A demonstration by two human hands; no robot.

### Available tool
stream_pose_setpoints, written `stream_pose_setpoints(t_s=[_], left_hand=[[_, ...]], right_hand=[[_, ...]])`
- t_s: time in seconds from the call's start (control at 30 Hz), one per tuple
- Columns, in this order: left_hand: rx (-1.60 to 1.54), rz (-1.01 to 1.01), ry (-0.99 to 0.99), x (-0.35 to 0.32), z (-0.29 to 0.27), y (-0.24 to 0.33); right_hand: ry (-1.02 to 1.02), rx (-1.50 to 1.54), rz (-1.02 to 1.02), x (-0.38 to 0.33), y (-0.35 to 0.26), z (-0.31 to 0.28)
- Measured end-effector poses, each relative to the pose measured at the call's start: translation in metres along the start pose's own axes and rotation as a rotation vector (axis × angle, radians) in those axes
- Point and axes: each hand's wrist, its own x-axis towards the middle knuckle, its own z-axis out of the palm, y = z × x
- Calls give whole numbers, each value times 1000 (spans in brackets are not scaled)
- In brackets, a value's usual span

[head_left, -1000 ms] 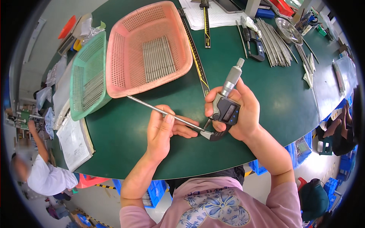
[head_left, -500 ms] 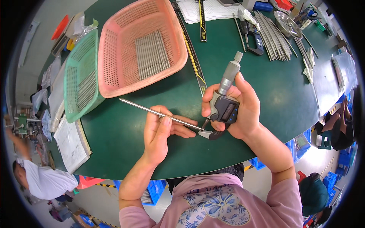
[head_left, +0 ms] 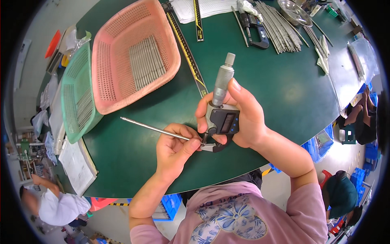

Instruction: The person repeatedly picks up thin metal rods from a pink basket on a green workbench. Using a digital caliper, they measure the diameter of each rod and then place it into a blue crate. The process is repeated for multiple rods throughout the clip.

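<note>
My right hand (head_left: 248, 116) is closed around a digital micrometer (head_left: 221, 116), its thimble pointing up and away from me and its small screen facing up. A thin metal rod (head_left: 152, 127) is pinched in my left hand (head_left: 174, 150), close to the rod's right end. That end sits at the micrometer's jaws, where my left fingertips partly hide the contact. The rod's other end sticks out to the left, just below a pink basket (head_left: 138, 94) holding a row of similar rods (head_left: 147, 63).
Left of the pink basket, a green basket (head_left: 69, 122) holds more rods. A caliper (head_left: 189, 55) lies beside the pink basket. Farther right are a second micrometer (head_left: 258, 34), a pile of rods (head_left: 278, 30) and a metal bowl (head_left: 294, 14). Papers (head_left: 79, 166) lie at the left edge.
My left fingers have slid along the rod toward its right end at the jaws. The view has shifted, so both hands and the micrometer appear farther left.
</note>
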Motion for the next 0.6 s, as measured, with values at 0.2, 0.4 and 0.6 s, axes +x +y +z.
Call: stream_pose_setpoints(t_s=[0.2,0.4,0.6], left_hand=[[-52,-23,-34,0,-2,2],[-82,-1,-96,-1,-2,5],[-67,37,-152,1,-3,5]], right_hand=[[22,71,118,4,0,-1],[5,176,191,5,-1,-4],[12,140,188,4,0,-4]])
